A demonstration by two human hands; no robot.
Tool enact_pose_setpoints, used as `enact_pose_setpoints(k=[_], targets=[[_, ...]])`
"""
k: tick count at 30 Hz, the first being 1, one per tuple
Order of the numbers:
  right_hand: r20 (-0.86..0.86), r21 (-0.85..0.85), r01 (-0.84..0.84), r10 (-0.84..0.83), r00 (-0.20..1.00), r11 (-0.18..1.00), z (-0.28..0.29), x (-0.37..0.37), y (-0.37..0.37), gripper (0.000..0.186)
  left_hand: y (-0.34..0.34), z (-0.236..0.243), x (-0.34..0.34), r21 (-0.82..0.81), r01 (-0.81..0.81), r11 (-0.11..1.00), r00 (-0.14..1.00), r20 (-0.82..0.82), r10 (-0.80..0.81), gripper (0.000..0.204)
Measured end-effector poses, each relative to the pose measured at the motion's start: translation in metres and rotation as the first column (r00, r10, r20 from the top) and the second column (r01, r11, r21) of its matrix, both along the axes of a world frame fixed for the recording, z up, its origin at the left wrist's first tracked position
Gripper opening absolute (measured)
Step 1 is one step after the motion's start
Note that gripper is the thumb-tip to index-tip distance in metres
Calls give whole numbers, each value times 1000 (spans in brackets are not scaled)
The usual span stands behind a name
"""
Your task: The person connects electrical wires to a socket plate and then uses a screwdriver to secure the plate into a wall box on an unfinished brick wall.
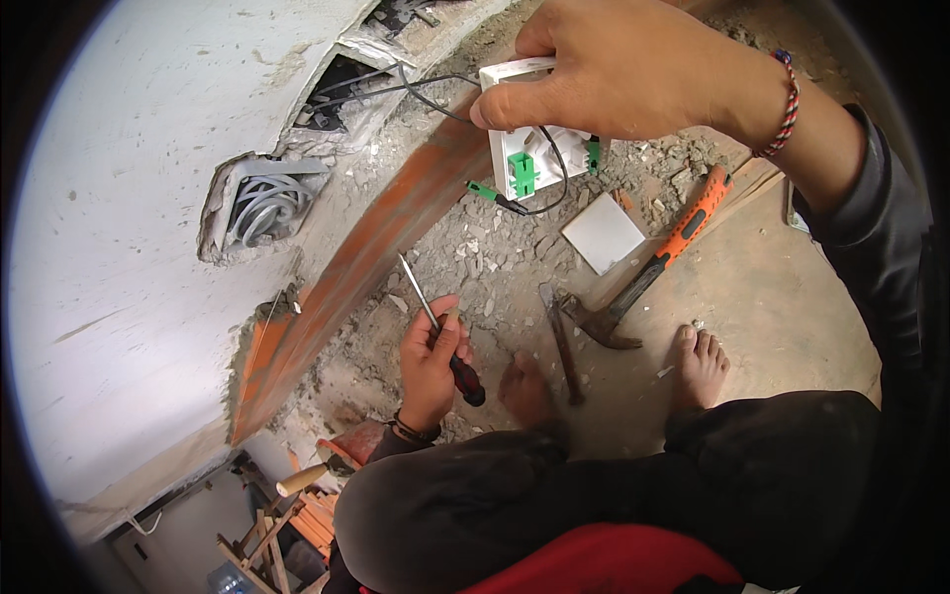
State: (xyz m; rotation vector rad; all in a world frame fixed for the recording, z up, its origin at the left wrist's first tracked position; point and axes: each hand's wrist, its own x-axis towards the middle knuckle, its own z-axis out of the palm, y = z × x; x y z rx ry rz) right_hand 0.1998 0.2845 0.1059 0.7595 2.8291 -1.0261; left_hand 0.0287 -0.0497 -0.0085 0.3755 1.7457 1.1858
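Note:
My right hand (604, 74) grips the upper edge of a white plastic wall box (517, 170), holding it up in front of the wall. A green adapter (522, 172) sits inside the box. A thin black cable (435, 79) runs from a wall opening to the box, and a green-tipped connector (481, 190) dangles beside its lower edge. Lower down, my left hand (432, 361) is closed round a screwdriver (423, 297) with a black and red handle, its shaft pointing up and left toward the wall. The screwdriver's tip touches nothing that I can see.
A claw hammer (648, 272) with an orange and black handle lies on the floor beside a chisel (561, 342) and a white tile (603, 234). Rubble (475, 267) lines the wall's foot. Coiled grey conduit (265, 210) fills one recess. A wooden-handled trowel (302, 480) is lower left.

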Motion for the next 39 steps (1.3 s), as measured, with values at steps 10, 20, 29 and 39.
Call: enact_pose_setpoints(k=[10,20,29,39], targets=[[-71,2,-99,99,993,995,-17,-2,8,54,-3,46,-16,-421,208,883,970,-24,-240,29],[-75,27,-131,133,988,991,-25,-9,6,54,-13,9,-10,-452,242,859,963,4,-269,31],[-90,47,-142,146,985,989,-31,-18,5,54,-55,-16,7,-507,250,825,967,90,-238,34],[-101,91,-136,145,984,986,-36,-19,-1,54,-63,-24,4,-485,241,841,969,68,-238,34]])
